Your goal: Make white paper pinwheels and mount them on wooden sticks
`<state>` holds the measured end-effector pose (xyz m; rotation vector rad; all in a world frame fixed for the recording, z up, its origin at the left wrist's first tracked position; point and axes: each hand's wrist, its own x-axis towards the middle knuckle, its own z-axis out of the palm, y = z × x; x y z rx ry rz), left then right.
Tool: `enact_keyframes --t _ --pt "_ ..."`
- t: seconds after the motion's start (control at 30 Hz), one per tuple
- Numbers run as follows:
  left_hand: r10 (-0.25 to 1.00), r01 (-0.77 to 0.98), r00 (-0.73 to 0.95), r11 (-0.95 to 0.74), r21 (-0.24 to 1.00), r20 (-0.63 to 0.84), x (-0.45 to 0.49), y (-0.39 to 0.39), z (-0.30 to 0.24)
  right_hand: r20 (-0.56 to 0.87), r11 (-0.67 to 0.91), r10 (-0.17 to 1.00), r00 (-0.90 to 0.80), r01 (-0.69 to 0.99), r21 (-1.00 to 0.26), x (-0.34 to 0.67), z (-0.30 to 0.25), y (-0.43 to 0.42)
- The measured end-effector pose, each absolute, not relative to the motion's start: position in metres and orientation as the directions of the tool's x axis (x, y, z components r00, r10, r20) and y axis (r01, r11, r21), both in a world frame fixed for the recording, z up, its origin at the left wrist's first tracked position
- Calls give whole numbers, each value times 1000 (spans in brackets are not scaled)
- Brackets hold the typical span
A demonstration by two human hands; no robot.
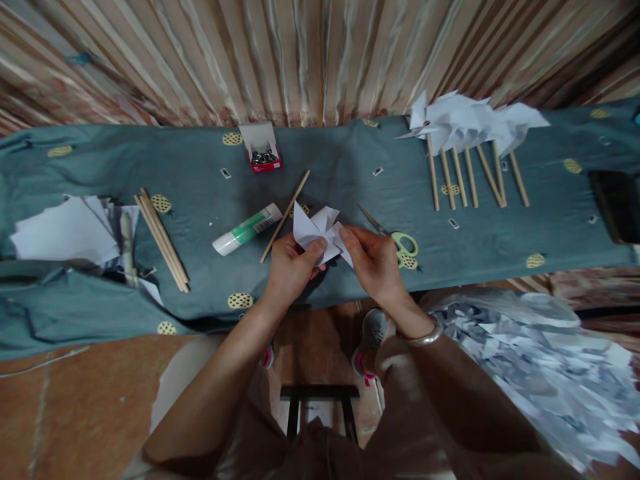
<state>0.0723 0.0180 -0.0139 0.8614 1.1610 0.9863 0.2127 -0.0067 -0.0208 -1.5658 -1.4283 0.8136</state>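
Observation:
A white paper pinwheel (320, 230) with folded blades is held between my two hands over the table's front edge. My left hand (295, 267) is closed on it, the thumb pressing near its middle. With thumb and fingers, my right hand (375, 260) pinches the blade on the right side. A single wooden stick (285, 217) lies just behind my left hand, beside a green and white glue stick (247, 229). Scissors with light green handles (404, 244) lie partly behind my right hand.
An opened red box of metal pins (265, 160) stands at the back. Finished pinwheels on sticks (467, 127) lie at the right, near a dark phone (615, 207). Paper sheets (65, 230) and loose sticks (163, 243) are at left. A bag of paper scraps (540, 367) sits below right.

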Motion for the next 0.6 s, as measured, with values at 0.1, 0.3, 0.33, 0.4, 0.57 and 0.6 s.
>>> enact_keyframes --t 0.1,0.3,0.33,0.4,0.57,0.6 --pt "944 -178 119 325 929 -308 73 18 -12 76 11 989 130 441 -898 213 -21 -7" --pt "948 -163 110 313 936 -298 74 19 -11 96 31 988 124 447 -894 214 -20 -6" --pt "950 -156 110 307 939 -293 74 19 -11 100 35 987 122 448 -893 214 -20 -6" --pt "956 -137 113 284 949 -270 75 19 -12 105 40 987 120 450 -892 213 -19 -6" --pt "965 -95 107 250 964 -240 75 18 -14 107 39 986 127 450 -892 213 -20 -7" --pt "966 -93 106 248 964 -238 75 18 -15 109 42 986 125 447 -893 213 -20 -7"
